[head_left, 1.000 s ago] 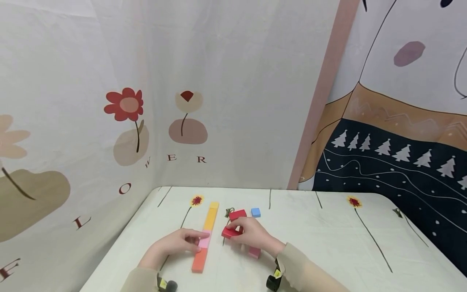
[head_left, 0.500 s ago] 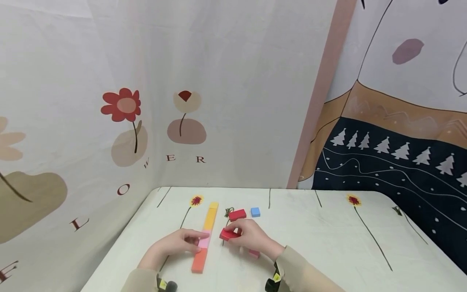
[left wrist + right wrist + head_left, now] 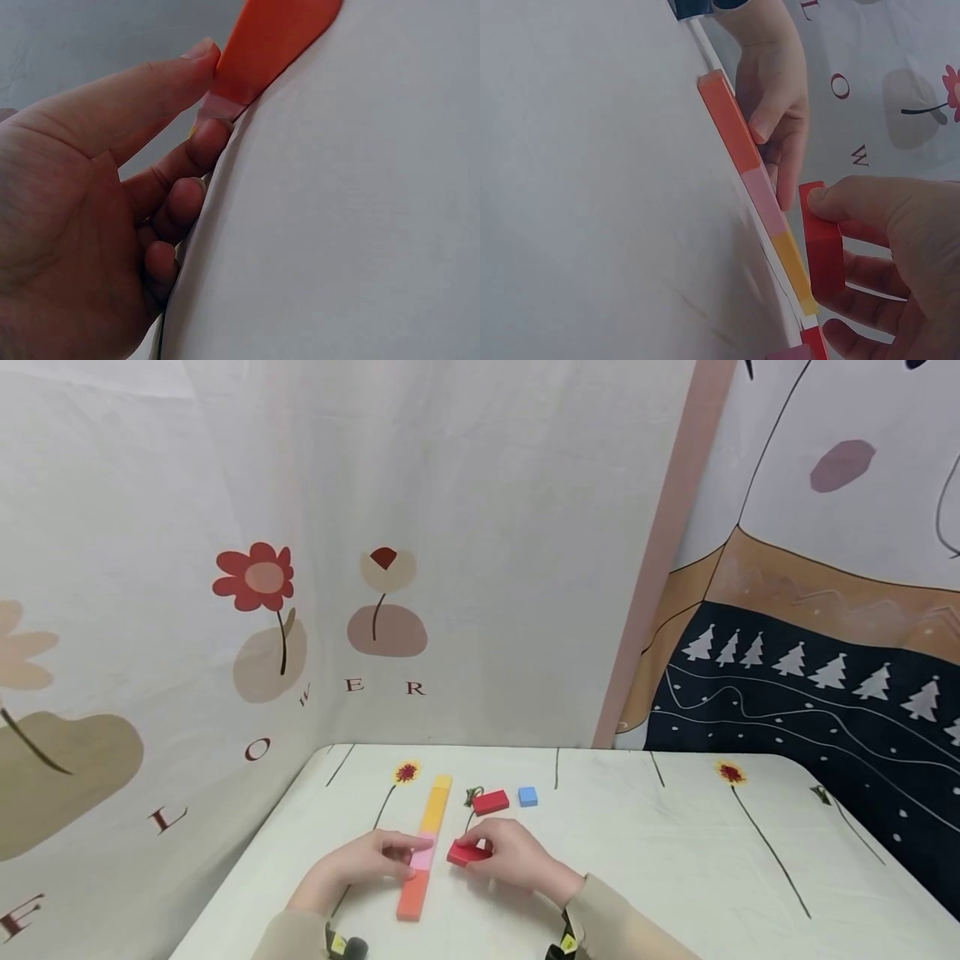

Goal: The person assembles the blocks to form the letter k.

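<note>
A straight row of blocks lies on the table: orange (image 3: 412, 897) at the near end, then pink (image 3: 422, 857), then yellow (image 3: 433, 810), with a small paler yellow block (image 3: 443, 782) at the far end. Against the row's left side, my left hand (image 3: 363, 867) rests its thumb and forefinger beside the pink and orange blocks. Just right of the row, my right hand (image 3: 521, 860) pinches a red block (image 3: 462, 853) between thumb and fingers. The right wrist view shows this red block (image 3: 821, 244) tilted and apart from the row.
A second red block (image 3: 491, 802) and a blue block (image 3: 528, 797) lie farther back on the table (image 3: 637, 860). Another pink block (image 3: 789, 353) peeks in at the bottom of the right wrist view. A printed fabric backdrop (image 3: 487, 568) rises behind the table.
My right hand has carried the red block a little left and nearer to me. The loose pink block behind that hand is now hidden in the head view. My left hand stays put.
</note>
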The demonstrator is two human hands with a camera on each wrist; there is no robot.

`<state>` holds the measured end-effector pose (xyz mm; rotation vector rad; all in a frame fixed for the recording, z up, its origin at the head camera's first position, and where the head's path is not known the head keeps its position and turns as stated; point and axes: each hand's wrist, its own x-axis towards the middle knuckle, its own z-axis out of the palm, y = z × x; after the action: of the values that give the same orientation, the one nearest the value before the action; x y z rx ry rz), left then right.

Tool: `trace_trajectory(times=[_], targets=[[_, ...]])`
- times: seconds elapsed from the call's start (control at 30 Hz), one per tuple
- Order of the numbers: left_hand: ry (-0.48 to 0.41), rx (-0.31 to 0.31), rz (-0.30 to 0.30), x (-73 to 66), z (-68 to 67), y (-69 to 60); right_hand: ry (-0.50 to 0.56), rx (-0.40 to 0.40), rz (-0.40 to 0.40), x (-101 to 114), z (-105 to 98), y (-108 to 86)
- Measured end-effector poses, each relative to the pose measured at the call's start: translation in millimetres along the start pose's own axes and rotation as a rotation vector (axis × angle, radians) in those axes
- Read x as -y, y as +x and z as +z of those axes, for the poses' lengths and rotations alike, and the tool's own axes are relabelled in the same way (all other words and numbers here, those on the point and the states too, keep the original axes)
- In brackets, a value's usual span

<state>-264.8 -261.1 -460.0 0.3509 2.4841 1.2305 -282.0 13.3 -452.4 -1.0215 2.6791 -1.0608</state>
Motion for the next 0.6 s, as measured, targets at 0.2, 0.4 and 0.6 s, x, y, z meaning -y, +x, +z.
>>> trace_trajectory(times=[0.2, 0.4, 0.6], targets=[[0.000, -0.004, -0.006, 1.7, 0.9, -0.8, -0.054, 0.016, 0.013, 8, 4, -2.6], [0.013, -0.004, -0.013, 2.9, 1.8, 0.0, -0.057, 0.023, 0.048, 13, 9, -5.7], [0.010, -0.004, -0.026, 1.3, 1.2, -0.6, -0.073, 0.021, 0.056, 19, 12, -7.1]])
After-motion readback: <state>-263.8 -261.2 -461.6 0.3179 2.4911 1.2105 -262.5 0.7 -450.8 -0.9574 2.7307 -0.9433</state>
